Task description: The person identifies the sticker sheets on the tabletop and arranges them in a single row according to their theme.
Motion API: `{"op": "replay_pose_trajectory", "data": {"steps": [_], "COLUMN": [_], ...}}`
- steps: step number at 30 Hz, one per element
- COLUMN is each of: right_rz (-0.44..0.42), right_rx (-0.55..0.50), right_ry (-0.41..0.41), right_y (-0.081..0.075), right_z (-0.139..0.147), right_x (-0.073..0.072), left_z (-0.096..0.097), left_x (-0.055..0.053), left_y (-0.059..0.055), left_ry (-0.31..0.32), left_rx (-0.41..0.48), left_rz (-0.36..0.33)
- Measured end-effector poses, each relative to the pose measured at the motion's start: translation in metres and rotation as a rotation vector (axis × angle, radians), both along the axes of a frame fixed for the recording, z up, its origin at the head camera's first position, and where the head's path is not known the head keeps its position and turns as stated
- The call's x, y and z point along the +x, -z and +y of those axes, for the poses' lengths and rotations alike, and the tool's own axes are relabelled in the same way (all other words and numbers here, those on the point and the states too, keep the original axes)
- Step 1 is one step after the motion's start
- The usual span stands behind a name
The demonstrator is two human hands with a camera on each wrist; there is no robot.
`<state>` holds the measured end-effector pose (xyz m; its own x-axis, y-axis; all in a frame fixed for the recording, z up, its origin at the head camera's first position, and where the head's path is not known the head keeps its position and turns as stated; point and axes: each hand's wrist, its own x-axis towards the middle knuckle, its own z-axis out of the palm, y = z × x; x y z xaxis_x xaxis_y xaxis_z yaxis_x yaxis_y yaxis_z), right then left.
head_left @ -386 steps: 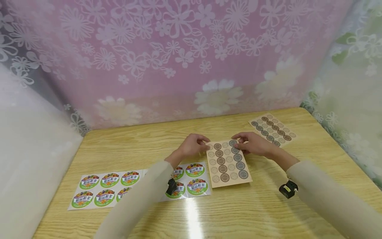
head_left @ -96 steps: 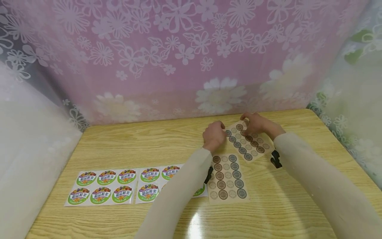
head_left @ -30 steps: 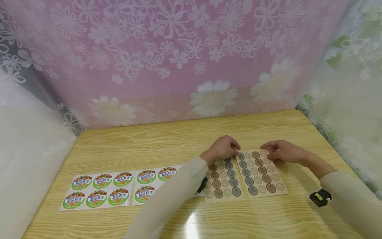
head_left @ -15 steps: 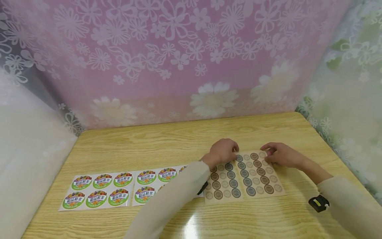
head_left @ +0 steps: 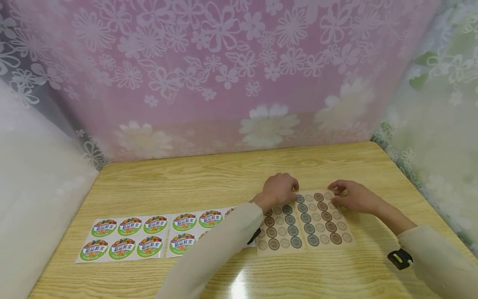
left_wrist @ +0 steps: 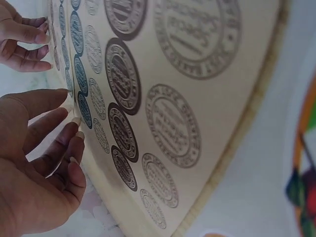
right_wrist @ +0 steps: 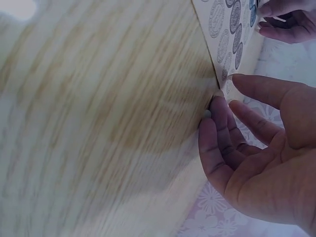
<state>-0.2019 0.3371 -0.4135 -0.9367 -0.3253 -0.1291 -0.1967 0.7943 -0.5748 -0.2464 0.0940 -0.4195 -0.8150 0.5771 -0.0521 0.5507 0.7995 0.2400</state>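
Note:
Two tan sheets of round stickers lie side by side, edges meeting. Their rows show brown, grey-blue and pale rings. At the far left corner of the right-hand sticker sheet (head_left: 318,220) my left hand (head_left: 278,191) touches the edge with its fingertips, its forearm crossing part of the left-hand sticker sheet (head_left: 281,238). My right hand (head_left: 352,196) is at the far right corner, thumb and fingers spread around it. In the right wrist view, a gap shows between the thumb and fingers of the right hand (right_wrist: 266,153). The left wrist view shows the left hand (left_wrist: 37,163) beside the sheet's edge.
Left of the tan sheets lie white sheets of fruit stickers (head_left: 121,238), partly under the left sleeve (head_left: 216,245). All rest on a wooden table (head_left: 168,182). A pink floral curtain (head_left: 194,83) hangs behind it, with pale curtains at both sides.
The second tan sheet has come from the far right to beside the first, which was laid down earlier. In the last second it shifted slightly left, closing the gap; both hands stayed at its corners.

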Motion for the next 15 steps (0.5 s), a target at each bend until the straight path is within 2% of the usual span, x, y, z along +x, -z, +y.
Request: {"op": "replay_pose_trajectory", "data": {"steps": [8, 15], "right_rz": [0.002, 0.047], "right_rx": [0.018, 0.069], "right_ry": [-0.003, 0.011], "right_y": [-0.001, 0.001], "right_z": [0.002, 0.008], "right_x": [-0.002, -0.001], "left_z": [-0.008, -0.032], "left_x": [0.0, -0.003], "left_y": [-0.004, -0.006], "left_ry": [-0.027, -0.033], "left_rx": [-0.007, -0.017], "left_rz": [0.0, 0.048]}}
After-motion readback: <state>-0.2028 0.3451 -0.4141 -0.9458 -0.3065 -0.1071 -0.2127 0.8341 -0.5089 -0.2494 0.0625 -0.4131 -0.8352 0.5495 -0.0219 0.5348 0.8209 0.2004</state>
